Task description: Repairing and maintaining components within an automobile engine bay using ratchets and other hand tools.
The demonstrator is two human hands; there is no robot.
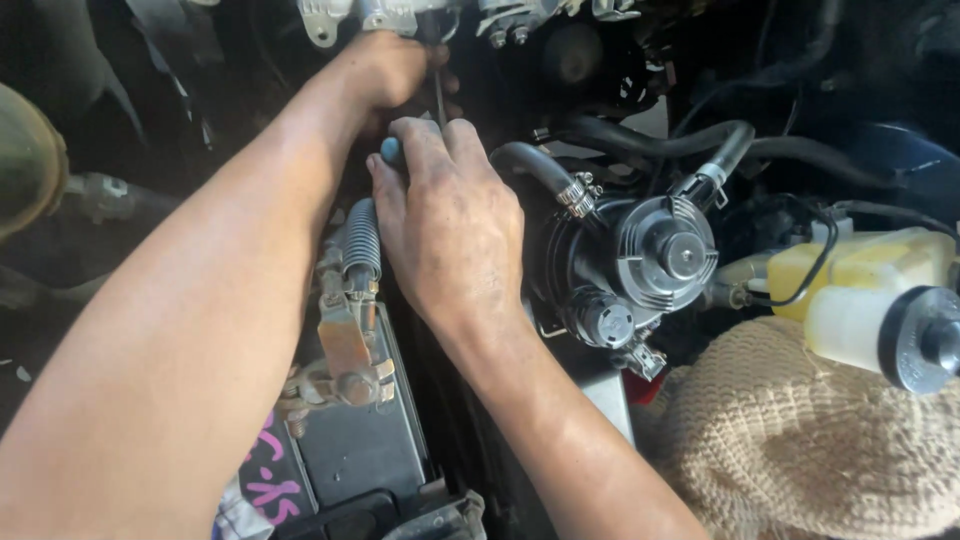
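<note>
Right hand point(445, 225) fingers wrapped tight round the blue-handled slim metal screwdriver point(437, 100), shaft aimed up at the grey metal bracket point(380, 15) where left hand point(385, 70) fingers pinch its tip: keep shaft straight, push firmly, clear of the black rubber hose point(535, 165).

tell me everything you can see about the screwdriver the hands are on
Only parts of the screwdriver show. Its handle looks like pale blue plastic, and just a rounded end peeks out at the thumb side of the right hand, which wraps the rest. A thin dark metal shaft rises nearly upright from that fist toward the grey metal bracket at the top. The left hand rests around the shaft's upper end, hiding the tip, so what it meets cannot be seen.
</note>
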